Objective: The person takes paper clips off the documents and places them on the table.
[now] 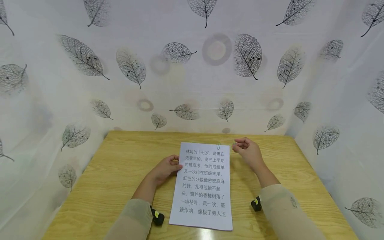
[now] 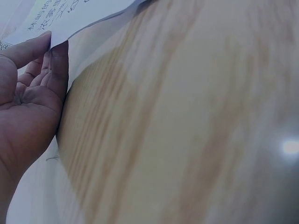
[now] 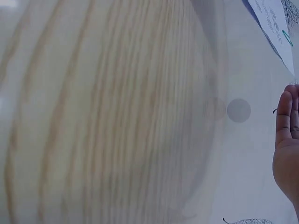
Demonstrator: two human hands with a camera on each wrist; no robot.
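Observation:
White printed paper (image 1: 204, 186) with large dark Chinese characters stands between both hands, its lower edge towards me; whether it is one sheet or several I cannot tell. A green paper clip (image 1: 218, 146) sits on its top edge, near the right corner. My left hand (image 1: 165, 170) pinches the paper's left edge, thumb on the printed side, as the left wrist view shows too. Beside the top right corner, my right hand (image 1: 247, 153) has thumb and forefinger together on a tiny, thin, greenish thing that looks like another paper clip, mostly hidden by the fingertips.
A wood-grain table (image 1: 120, 190) lies beneath the paper and hands. White curtains (image 1: 180, 83) printed with dark leaves hang behind the table and along both sides. Black wrist cameras (image 1: 158, 218) are strapped at both sleeves.

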